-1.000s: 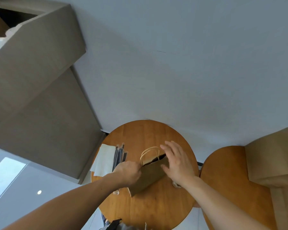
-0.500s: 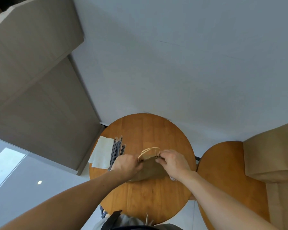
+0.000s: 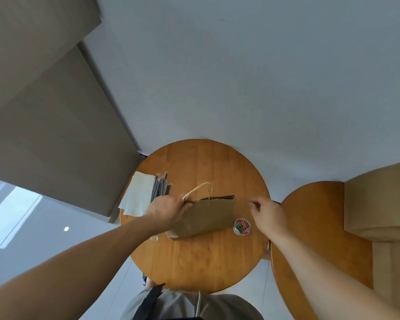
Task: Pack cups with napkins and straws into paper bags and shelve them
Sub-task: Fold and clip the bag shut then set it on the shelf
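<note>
While the left hand [image 3: 169, 210] grips the paper bag [image 3: 206, 215] by its closed top on the round table [image 3: 194, 262], the right hand [image 3: 267, 214] hangs just beside it, fingers curled, with no telling whether it holds anything. Packing looks nearly finished, with shelving yet to come.

Brown bag [image 3: 206, 215] (white napkins [image 3: 138, 196]).

Brown paper bag [image 3: 203, 215] sits near black straws [image 3: 161, 190] and white napkins [image 3: 139, 195].
</note>
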A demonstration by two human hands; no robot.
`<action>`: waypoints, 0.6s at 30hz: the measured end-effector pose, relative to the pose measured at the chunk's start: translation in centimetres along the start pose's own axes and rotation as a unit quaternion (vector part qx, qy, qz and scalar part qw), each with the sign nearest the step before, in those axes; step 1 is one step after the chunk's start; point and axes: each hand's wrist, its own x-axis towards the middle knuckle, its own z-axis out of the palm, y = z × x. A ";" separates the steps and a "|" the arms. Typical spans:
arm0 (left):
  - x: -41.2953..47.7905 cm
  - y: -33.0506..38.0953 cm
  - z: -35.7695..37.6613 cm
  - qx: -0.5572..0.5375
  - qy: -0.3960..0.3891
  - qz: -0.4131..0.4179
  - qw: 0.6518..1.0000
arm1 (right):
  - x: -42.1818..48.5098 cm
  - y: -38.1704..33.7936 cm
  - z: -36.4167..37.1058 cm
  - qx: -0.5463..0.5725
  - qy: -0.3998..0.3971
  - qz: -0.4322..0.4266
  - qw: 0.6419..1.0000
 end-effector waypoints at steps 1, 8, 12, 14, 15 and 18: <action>0.2 0.1 -0.1 -0.004 -0.004 0.000 1.000 | 0.0 0.8 0.8 -0.021 -0.024 0.013 0.999; 1.0 0.6 0.9 -0.017 0.005 -0.032 0.999 | 0.7 5.0 6.5 -0.134 -0.137 0.081 0.978; 0.9 0.8 1.3 -0.032 0.005 -0.031 0.999 | 2.0 6.5 8.9 -0.179 -0.148 0.112 0.966; 0.6 0.6 1.5 -0.039 0.002 -0.028 0.999 | 2.3 6.9 10.0 -0.192 -0.145 0.118 0.963; 0.5 0.6 1.4 -0.043 0.001 -0.033 0.999 | 2.4 7.0 10.4 -0.199 -0.142 0.120 0.962; 0.0 0.9 1.1 -0.051 0.005 -0.048 0.998 | 2.7 7.2 11.4 -0.221 -0.143 0.127 0.956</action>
